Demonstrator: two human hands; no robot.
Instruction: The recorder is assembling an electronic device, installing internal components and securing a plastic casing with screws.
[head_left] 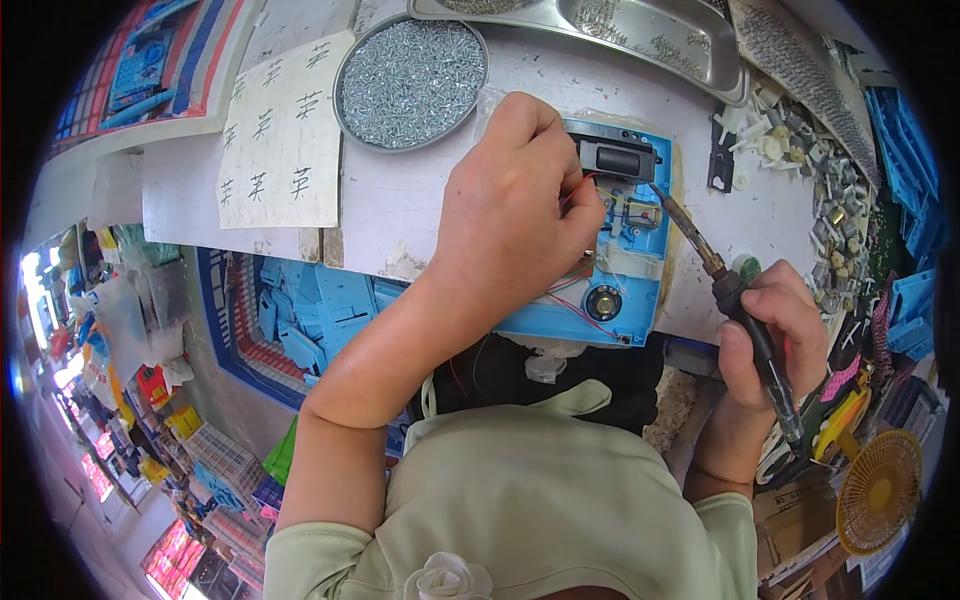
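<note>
My right hand (775, 340) is wrapped around the dark handle of a soldering iron (715, 262). The iron's tip points up and left, touching or almost touching the edge of a black part (618, 160) in a blue plastic housing (640, 265). Over the housing's left side, my left hand (525, 190) is closed in a pinch, a thin red wire (590, 178) showing at its fingertips. Their exact grip is partly hidden. Inside the housing sit a small round speaker (603, 303) and red and green wires. My left hand covers the housing's left portion.
A round tray of small screws (410, 85) stands beyond my left hand, with a metal compartment tray (640, 35) beside it. White and metal small parts (775, 130) lie to the right. A basket of blue plastic pieces (310, 310) is at lower left, a yellow fan (880, 490) at lower right.
</note>
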